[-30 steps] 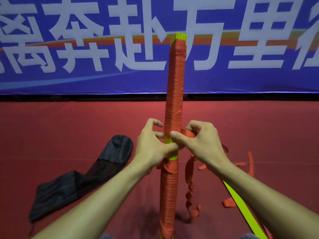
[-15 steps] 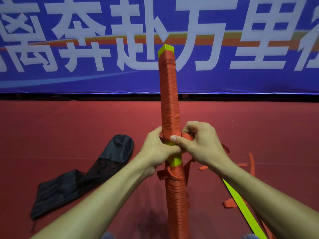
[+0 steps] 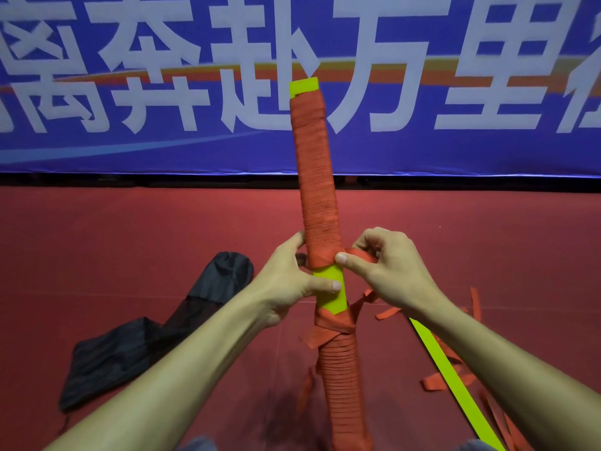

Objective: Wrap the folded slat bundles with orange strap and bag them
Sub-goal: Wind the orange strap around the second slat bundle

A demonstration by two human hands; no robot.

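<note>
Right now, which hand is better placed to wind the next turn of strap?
Right. The right hand pinches the orange strap beside the bare yellow stretch of the slat bundle; the left hand grips the bundle, steadying it.

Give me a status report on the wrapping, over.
Left hand grips slat bundle at bare yellow gap. Right hand pinches orange strap against it. Black bag lies aside, left; nothing blocking.
</note>
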